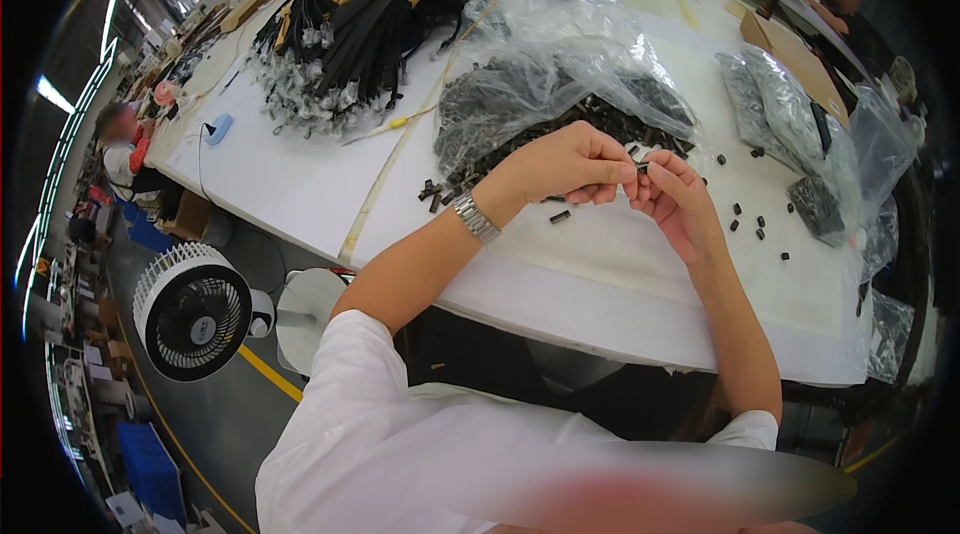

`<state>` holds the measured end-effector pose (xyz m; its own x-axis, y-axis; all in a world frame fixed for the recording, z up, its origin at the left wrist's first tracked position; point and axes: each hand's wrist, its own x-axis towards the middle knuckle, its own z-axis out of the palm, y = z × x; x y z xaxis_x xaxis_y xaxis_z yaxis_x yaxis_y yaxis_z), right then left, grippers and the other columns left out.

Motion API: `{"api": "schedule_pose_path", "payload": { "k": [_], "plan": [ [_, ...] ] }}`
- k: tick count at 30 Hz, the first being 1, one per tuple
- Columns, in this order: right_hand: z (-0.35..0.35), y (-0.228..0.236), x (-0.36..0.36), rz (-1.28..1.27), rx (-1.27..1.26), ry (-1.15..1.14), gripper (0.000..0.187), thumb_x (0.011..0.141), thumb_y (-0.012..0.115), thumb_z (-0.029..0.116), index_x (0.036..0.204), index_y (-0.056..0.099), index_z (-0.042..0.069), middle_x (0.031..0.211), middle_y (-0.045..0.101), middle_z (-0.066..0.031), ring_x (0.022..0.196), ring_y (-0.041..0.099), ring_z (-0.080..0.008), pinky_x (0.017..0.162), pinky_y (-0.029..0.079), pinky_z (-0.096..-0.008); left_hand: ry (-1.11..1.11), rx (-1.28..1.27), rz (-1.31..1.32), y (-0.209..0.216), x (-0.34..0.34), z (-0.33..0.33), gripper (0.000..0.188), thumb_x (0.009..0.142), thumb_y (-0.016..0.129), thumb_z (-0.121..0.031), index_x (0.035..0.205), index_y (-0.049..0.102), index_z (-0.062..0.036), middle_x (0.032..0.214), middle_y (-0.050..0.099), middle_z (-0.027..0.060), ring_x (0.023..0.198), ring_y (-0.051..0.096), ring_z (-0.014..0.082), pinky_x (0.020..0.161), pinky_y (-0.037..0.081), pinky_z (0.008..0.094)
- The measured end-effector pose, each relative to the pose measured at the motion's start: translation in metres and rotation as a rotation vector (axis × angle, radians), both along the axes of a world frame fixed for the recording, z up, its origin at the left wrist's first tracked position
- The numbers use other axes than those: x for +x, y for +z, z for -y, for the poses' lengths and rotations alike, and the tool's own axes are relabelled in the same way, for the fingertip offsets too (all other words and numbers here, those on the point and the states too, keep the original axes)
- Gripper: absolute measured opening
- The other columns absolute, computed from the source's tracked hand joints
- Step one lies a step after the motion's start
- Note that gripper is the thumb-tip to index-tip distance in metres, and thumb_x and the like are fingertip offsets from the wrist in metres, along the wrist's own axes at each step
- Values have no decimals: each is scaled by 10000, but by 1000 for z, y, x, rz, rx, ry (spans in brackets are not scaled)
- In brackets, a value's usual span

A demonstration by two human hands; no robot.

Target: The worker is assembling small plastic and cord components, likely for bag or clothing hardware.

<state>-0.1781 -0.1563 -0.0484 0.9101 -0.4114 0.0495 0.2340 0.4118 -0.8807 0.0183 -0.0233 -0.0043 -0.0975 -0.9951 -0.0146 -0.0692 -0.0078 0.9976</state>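
Above white table (300,184), both hands (625,179) together pinch small black clip (641,168) between fingertips.

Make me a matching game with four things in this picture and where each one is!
Things:
1. white fan
2. bundle of black straps
3. silver watch
4. tiny black piece

Places:
A. on the left wrist
B. pinched between the left hand and right hand
C. on the floor, left of the table
D. far side of the table

Pairs: 1-C, 2-D, 3-A, 4-B
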Motion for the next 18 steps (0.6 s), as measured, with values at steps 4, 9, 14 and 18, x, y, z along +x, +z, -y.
{"api": "schedule_pose_path", "payload": {
  "k": [4, 9, 14, 18],
  "plan": [
    [-1, 0, 1, 7, 66, -109, 146, 1024, 673, 168, 1116, 656, 55, 895, 703, -31, 813, 692, -117, 825, 602, -301, 67, -45, 162, 10, -9, -2, 246, 1021, 646, -215, 964, 755, -3, 646, 625, 3, 484, 453, 33, 450, 340, 221],
    [-4, 7, 2, 28, 22, -146, 145, 1008, 693, 139, 1116, 661, 47, 929, 729, -53, 834, 715, -128, 839, 611, -312, 217, -128, 448, 16, -14, -7, 214, 992, 655, -195, 897, 749, -28, 609, 609, -17, 493, 451, 37, 468, 354, 246],
    [2, 2, 2, 49, -42, -155, 161, 985, 723, 116, 1118, 670, 43, 961, 750, -72, 843, 735, -140, 841, 628, -326, 264, -198, 532, 13, -17, -5, 246, 965, 652, -194, 821, 744, -18, 585, 650, 42, 484, 531, 113, 507, 423, 301],
    [0, 3, 1, 49, -105, -201, 156, 982, 724, 108, 1111, 671, 37, 957, 754, -82, 845, 742, -150, 818, 634, -333, 277, -258, 550, 11, -20, -5, 243, 959, 651, -190, 817, 741, -14, 585, 650, 50, 485, 540, 131, 515, 429, 309]
  ]
}}
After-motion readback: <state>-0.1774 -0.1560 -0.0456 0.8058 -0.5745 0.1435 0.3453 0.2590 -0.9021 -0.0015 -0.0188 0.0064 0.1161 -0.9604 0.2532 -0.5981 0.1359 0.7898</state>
